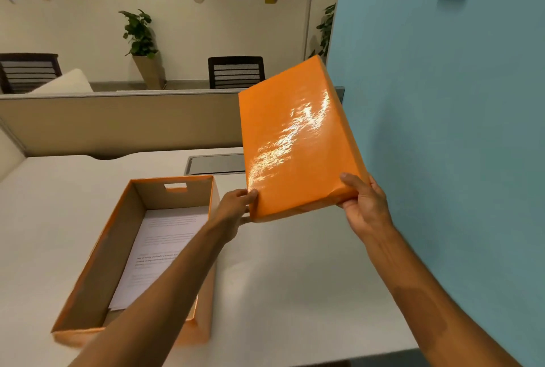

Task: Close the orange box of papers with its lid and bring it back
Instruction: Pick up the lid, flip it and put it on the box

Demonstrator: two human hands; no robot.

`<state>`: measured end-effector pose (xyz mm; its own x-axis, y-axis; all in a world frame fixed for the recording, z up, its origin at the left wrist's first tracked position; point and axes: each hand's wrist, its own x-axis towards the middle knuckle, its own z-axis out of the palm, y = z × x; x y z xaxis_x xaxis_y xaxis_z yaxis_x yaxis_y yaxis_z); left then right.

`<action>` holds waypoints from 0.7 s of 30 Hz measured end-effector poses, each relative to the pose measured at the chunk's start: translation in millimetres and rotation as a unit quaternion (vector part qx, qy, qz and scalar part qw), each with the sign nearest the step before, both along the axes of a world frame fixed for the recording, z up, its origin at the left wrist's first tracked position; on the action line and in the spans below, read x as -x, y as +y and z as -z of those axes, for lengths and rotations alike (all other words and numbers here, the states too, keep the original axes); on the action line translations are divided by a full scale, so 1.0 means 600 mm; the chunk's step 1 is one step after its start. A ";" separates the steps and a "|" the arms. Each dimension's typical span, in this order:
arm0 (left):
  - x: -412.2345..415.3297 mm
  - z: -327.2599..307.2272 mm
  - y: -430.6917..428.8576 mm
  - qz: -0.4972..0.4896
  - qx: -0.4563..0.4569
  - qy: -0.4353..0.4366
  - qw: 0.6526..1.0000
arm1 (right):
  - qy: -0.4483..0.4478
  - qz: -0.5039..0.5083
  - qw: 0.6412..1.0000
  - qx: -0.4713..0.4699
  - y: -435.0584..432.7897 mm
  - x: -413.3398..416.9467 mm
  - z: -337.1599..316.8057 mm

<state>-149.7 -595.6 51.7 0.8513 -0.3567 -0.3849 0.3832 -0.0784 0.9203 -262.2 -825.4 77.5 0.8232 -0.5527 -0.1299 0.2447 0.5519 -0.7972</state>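
Note:
The glossy orange lid (295,142) is held up in the air, tilted, its top face toward me, to the right of and above the box. My left hand (233,210) grips its lower left corner and my right hand (364,204) grips its lower right corner. The open orange box (97,266) stands on the white desk at the lower left, brown inside, with a handle slot in its far wall. White printed papers (159,248) lie flat in its bottom. My left forearm crosses over the box's right wall and hides part of it.
The white desk (295,278) reaches to a beige partition (118,122) at the back, with a grey cable tray (216,163) before it. A blue wall (442,130) stands close on the right. Beyond the partition are black chairs (236,71) and a potted plant (141,45).

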 end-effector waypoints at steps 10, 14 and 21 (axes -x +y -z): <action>-0.026 -0.007 0.182 -0.074 -0.048 -0.093 0.992 | 0.090 -0.075 0.989 0.094 0.105 -0.011 0.026; -0.030 -0.015 0.276 -0.089 -0.069 -0.124 0.986 | 0.137 -0.072 0.972 0.175 0.180 -0.011 0.036; -0.020 -0.019 0.433 -0.088 -0.124 -0.154 0.976 | 0.187 -0.061 0.950 0.243 0.321 -0.013 0.073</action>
